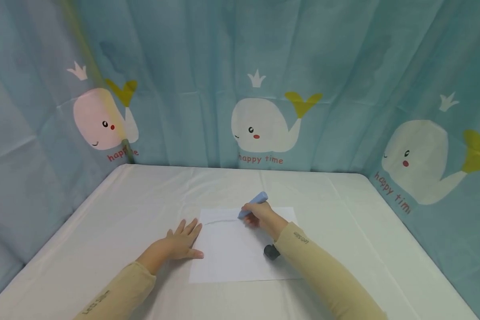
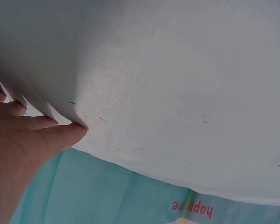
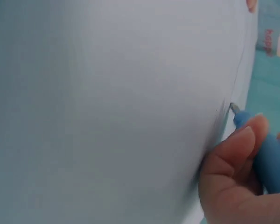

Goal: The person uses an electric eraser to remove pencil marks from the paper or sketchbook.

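A white sheet of paper (image 1: 228, 258) lies on the white table. My right hand (image 1: 262, 215) pinches a thick light-blue pen (image 1: 259, 198) over the upper part of the sheet. In the right wrist view, the narrow grey tip of the pen (image 3: 270, 163) meets the paper at the end of a thin dark line. That thin line (image 1: 220, 221) runs from near the sheet's left edge to the pen tip. With fingers spread, my left hand (image 1: 180, 243) rests flat at the sheet's left edge. The left wrist view shows the left hand (image 2: 32, 135) on the white surface.
A small black rounded object (image 1: 271, 252) shows beside the right sleeve, partly hidden by it. The white-covered table (image 1: 144, 191) stretches around the paper. Behind and at both sides hangs a blue-green curtain (image 1: 208, 66) with printed whales.
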The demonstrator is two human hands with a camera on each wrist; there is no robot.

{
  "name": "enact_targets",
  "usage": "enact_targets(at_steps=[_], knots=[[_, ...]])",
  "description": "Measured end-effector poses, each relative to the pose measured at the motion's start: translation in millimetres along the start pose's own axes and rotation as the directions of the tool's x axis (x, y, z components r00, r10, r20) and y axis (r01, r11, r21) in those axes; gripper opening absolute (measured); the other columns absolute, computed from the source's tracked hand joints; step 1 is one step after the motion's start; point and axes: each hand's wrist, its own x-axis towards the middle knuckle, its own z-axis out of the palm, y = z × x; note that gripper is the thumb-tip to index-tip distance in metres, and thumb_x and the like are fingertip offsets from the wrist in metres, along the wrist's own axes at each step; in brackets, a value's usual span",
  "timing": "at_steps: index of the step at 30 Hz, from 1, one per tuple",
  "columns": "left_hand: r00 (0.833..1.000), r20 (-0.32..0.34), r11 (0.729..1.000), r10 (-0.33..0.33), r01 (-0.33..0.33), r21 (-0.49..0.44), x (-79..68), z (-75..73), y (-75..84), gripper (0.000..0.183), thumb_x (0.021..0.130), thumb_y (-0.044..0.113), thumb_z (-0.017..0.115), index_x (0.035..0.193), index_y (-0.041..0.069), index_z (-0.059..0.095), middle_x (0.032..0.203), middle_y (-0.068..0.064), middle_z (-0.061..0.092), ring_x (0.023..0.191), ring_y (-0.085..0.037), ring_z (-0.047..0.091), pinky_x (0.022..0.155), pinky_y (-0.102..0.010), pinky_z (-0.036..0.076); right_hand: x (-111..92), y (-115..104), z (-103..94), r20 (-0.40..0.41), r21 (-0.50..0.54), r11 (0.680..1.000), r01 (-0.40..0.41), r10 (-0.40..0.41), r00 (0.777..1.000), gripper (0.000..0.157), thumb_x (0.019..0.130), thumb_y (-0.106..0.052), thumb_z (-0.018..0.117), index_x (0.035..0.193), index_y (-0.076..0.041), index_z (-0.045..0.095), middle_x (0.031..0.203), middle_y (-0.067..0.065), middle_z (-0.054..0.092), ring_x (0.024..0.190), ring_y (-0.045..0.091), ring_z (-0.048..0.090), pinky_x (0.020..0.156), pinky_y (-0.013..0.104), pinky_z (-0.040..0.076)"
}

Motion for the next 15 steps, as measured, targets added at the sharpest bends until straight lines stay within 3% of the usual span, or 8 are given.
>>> enact_targets(at_steps=[15], knots=[[1.0, 0.0, 1.0, 0.012, -0.012, 0.017, 0.2, -0.1, -0.8, 0.093, 0.088, 0.05, 0.064, 0.15, -0.006, 0.022, 0.157, -0.028, 0.009, 0.14, -0.055, 0.0, 0.102, -0.075, 0.009, -4.8, -0.5, -1.6, 0.033, -0.008, 1.0, 0.001, -0.001, 0.999, 0.023, 0.087, -0.008, 0.066, 0.104, 0.005, 0.059, 0.059, 0.006, 0.058, 0.048, 0.011, 0.053, 0.048, 0.02, 0.045]])
